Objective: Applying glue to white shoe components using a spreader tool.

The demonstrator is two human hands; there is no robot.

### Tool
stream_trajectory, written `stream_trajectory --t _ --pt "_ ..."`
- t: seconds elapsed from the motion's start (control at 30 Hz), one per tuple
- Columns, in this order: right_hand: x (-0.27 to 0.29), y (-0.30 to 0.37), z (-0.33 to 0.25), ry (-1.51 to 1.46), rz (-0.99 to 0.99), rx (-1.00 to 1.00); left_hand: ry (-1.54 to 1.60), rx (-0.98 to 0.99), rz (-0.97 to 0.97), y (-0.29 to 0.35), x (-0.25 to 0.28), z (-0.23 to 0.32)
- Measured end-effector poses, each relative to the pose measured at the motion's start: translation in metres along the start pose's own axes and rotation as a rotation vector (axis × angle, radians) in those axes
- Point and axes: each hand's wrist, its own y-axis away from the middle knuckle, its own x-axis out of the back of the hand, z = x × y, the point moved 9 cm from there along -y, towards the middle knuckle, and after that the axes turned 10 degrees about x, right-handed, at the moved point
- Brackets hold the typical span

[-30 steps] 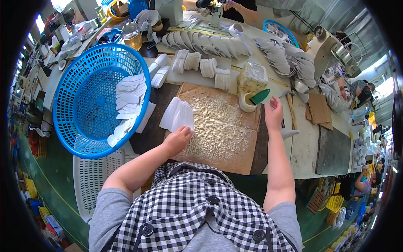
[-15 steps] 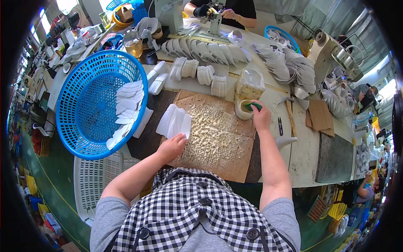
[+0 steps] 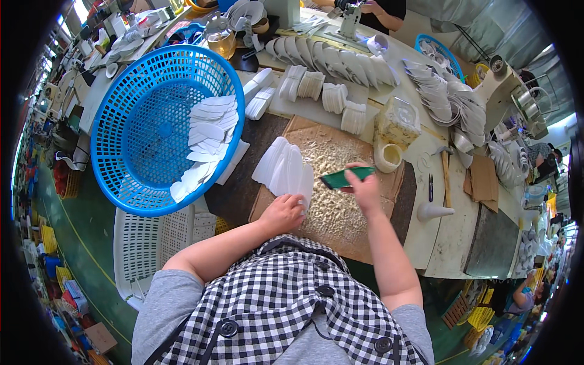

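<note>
Right hand (image 3: 364,190) had a green spreader (image 3: 359,175) gripped, just beside the fanned white pieces (image 3: 281,169); left hand (image 3: 284,213) rested on their near end, couldn't tell if pinching. Loose pieces (image 3: 210,131) left of it were maybe done, while the bundled stacks (image 3: 334,97) beyond both hands looked untouched.

Pieces (image 3: 283,169) between basket (image 3: 141,125) on left and scraper (image 3: 340,177) on right
</note>
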Motion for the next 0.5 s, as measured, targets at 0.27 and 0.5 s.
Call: stream_trajectory --t 0.27,0.5 --pt "-0.072 -0.028 -0.019 0.441 -0.086 0.601 -0.072 -0.043 -0.057 -0.007 0.006 0.003" --pt "-0.065 0.027 -0.006 0.545 -0.113 0.604 0.124 0.231 0.081 -0.027 0.038 -0.037"
